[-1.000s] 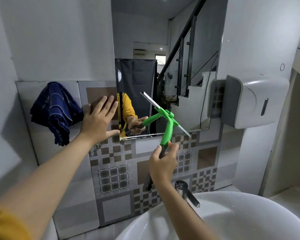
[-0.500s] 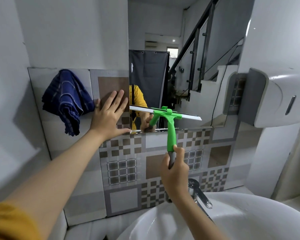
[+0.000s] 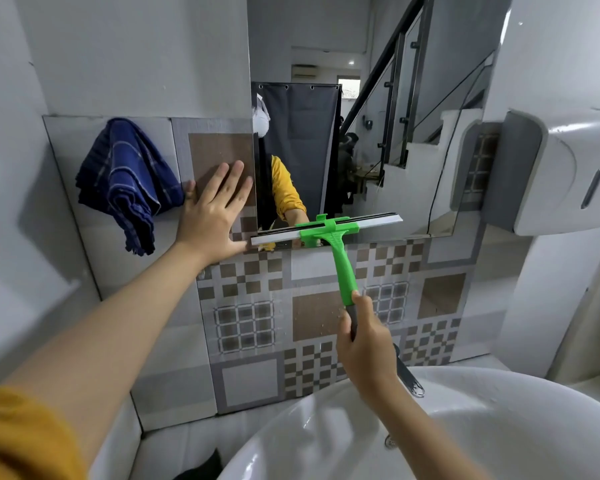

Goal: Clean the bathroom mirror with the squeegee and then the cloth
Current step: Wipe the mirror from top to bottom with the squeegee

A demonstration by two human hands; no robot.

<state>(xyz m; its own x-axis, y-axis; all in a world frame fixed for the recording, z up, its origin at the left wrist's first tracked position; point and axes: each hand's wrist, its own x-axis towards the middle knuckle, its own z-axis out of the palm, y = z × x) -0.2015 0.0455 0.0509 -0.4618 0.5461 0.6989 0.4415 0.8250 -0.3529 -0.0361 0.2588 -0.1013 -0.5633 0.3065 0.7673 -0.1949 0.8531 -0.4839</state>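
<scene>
The wall mirror (image 3: pixel 388 140) hangs above the basin, its lower edge just above the patterned tiles. A green squeegee (image 3: pixel 338 251) lies with its blade nearly level along the mirror's bottom edge. My right hand (image 3: pixel 366 344) grips the dark lower end of its handle. My left hand (image 3: pixel 213 216) is pressed flat, fingers spread, on the tiled wall just left of the mirror's bottom corner. A dark blue checked cloth (image 3: pixel 125 181) hangs on the wall to the left of that hand.
A white basin (image 3: pixel 499 427) fills the lower right, with a chrome tap (image 3: pixel 407 375) behind my right wrist. A white paper dispenser (image 3: pixel 561 178) juts from the wall right of the mirror. Patterned tiles (image 3: pixel 253 327) cover the wall below.
The squeegee blade has turned from tilted to level and come down to the mirror's bottom edge. My left hand has stayed flat on the wall.
</scene>
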